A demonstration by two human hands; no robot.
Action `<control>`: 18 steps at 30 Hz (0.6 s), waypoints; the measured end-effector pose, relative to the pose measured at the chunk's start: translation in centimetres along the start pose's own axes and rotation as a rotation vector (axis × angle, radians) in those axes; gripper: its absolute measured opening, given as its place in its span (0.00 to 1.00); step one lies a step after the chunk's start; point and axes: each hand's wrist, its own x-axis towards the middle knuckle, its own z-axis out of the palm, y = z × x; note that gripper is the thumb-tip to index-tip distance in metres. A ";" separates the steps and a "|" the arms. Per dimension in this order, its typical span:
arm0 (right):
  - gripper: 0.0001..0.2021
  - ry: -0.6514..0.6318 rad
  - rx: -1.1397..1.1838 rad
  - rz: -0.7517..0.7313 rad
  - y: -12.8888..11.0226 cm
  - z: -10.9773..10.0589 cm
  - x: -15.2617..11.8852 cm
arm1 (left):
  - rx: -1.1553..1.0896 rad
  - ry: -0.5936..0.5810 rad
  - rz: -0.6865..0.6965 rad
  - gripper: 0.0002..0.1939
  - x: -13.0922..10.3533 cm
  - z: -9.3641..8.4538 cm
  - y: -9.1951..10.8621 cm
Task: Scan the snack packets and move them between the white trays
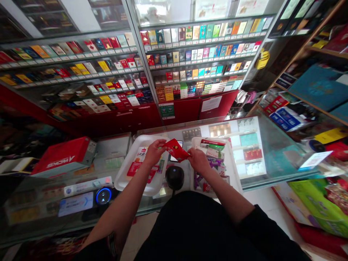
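Note:
A red snack packet (176,150) is stretched between my two hands above the glass counter. My left hand (154,151) pinches its upper left corner, over a white tray (123,177) with several red and white packets in it. With closed fingers, my right hand (199,159) grips the packet's lower right corner. That hand is at the near side of a second white tray (236,177), which holds several purple, green and red packets (214,163). Under the held packet stands a black round scanner (174,177), with a phone-like screen (173,158) partly hidden behind the packet.
A red and grey box (65,156) sits on the counter at the left. Nearer me are a payment device with a blue lit ring (103,196) and a long white box (87,186). Shelves of cigarette packs (195,54) rise behind the glass counter (274,148).

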 end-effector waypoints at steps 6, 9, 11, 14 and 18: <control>0.10 -0.008 0.063 0.002 -0.2 -0.5 -0.3 | 0.015 -0.014 0.011 0.17 -0.6 -0.2 0.4; 0.11 0.009 0.052 0.004 -0.4 -0.6 -0.1 | 0.022 0.013 0.021 0.17 -0.8 -0.5 0.4; 0.11 0.024 0.032 0.005 -0.7 -0.7 0.3 | -0.002 0.023 0.021 0.17 -0.8 -0.8 0.3; 0.11 0.029 0.024 -0.010 -1.4 -1.0 1.0 | -0.059 0.043 0.001 0.18 -0.9 -1.6 0.2; 0.12 0.029 0.071 -0.038 -3.0 -1.4 2.4 | -0.147 0.087 -0.055 0.21 -1.4 -3.1 0.5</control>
